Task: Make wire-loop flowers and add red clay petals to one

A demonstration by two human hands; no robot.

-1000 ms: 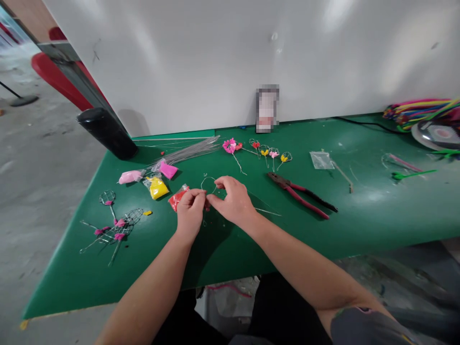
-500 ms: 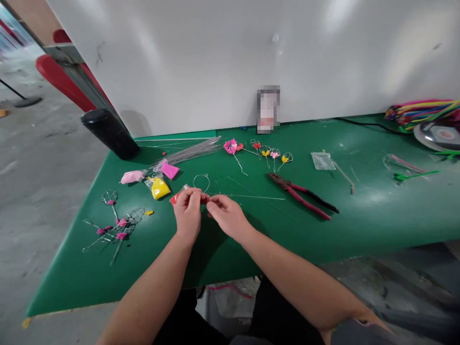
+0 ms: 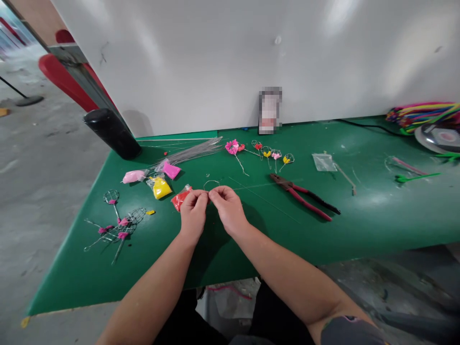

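Observation:
My left hand (image 3: pixel 194 209) and my right hand (image 3: pixel 229 207) meet over the table, thumbs and forefingers pinched almost tip to tip. Between them they hold a thin wire (image 3: pixel 211 182) whose curved loop rises just above the fingertips; a straight length runs off to the right. Whatever else lies inside the pinch is hidden. Right beside my left hand is a small clear bag of red clay-like material (image 3: pixel 178 200). Similar bags of yellow (image 3: pixel 161 188), bright pink (image 3: pixel 170 169) and pale pink (image 3: pixel 134 177) lie farther left.
Red-handled pliers (image 3: pixel 302 194) lie to the right. Small wire flowers (image 3: pixel 266 152) and a bundle of wires (image 3: pixel 194 152) lie behind my hands. At left are wire pieces with pink bits (image 3: pixel 120 227) and a black cylinder (image 3: pixel 111 134). A blurred upright panel (image 3: pixel 269 111) leans against the white board.
Both hands have shifted slightly right and up, with fingertips closer together. The wire loop has moved right and now shows less above the fingers. More of the red bag is uncovered.

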